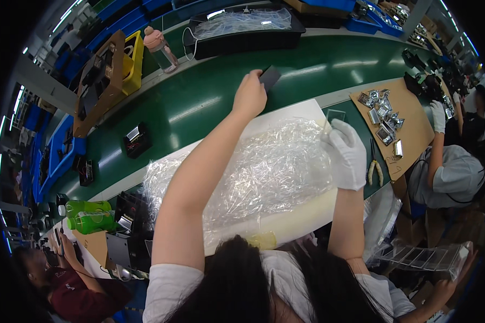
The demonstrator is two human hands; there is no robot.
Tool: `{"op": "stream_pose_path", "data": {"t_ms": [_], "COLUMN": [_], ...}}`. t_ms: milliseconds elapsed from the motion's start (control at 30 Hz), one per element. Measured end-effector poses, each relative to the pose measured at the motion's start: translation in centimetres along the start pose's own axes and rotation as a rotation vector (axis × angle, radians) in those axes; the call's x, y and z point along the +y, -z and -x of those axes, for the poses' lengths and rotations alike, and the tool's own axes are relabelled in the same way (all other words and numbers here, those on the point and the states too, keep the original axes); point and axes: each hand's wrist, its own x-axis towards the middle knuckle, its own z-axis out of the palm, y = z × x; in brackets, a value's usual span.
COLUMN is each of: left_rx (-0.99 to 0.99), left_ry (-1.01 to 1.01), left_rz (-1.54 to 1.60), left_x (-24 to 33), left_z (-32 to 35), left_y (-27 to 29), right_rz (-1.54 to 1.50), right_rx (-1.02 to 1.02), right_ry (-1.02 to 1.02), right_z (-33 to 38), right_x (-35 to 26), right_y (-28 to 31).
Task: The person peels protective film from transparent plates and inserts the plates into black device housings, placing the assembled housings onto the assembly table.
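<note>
My left hand is bare and reaches out over the green belt, closed on a small dark grey block-shaped piece. In a white glove, my right hand pinches a small clear rectangular piece at the board's far right corner. Between my arms a heap of crinkled clear plastic film covers much of a white board. Just right of the gloved hand lie pliers with pale handles.
Shiny metal parts lie on a cardboard sheet at right. Beyond the belt stand a black bin of clear plastic and a pink-capped bottle. Black units sit on the belt. Co-workers are at both sides; green bottles stand left.
</note>
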Motion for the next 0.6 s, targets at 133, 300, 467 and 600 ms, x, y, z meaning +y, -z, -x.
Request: {"op": "stream_pose_path", "data": {"t_ms": [133, 300, 467, 600], "left_rx": [0.008, -0.299, -0.378, -0.362], "left_ry": [0.145, 0.506, 0.521, 0.554], "left_rz": [0.704, 1.314, 1.443, 1.431], "left_x": [2.1, 5.4, 4.5, 5.0], "left_z": [3.5, 9.5, 12.0, 13.6], "left_y": [3.4, 8.8, 10.2, 10.9], "right_rz": [-0.098, -0.14, -0.219, -0.098], "right_rx": [-0.013, -0.109, -0.242, -0.277], "right_ry": [-0.078, -0.015, -0.027, -0.022], "right_z": [-0.9, -0.3, 1.9, 3.0], "right_x": [0.7, 1.3, 0.2, -0.6], "right_y": [-1.6, -4.0, -6.7, -7.8]}}
